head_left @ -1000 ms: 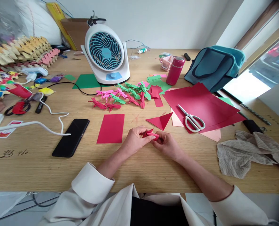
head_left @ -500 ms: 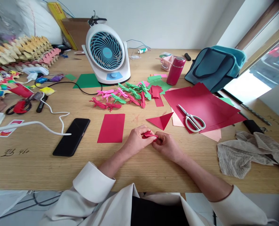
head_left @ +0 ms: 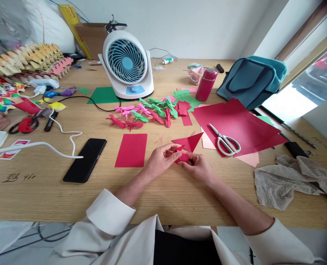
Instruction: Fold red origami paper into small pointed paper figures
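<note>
Between my two hands is a small piece of folded red paper (head_left: 183,157). My left hand (head_left: 161,161) pinches its left side between thumb and fingers. On its right edge, my right hand (head_left: 199,167) grips with thumb and fingertips. Just behind the hands lies a red paper triangle (head_left: 190,141), partly hidden by the folded piece. A flat red paper rectangle (head_left: 131,150) rests to the left of my left hand. Farther back, several folded paper figures (head_left: 141,115) in pink, green and red lie in a cluster.
White-handled scissors (head_left: 227,144) lie on large red sheets (head_left: 241,125) at the right. A black phone (head_left: 85,160) with a white cable is at the left. Behind stand a fan (head_left: 127,66), a red bottle (head_left: 206,84) and a blue bag (head_left: 253,79). A crumpled cloth (head_left: 279,180) lies right.
The folded red paper has been turned and now shows a broader face between my hands. My right hand has shifted slightly right, its thumb and fingers now at the paper's right edge.
</note>
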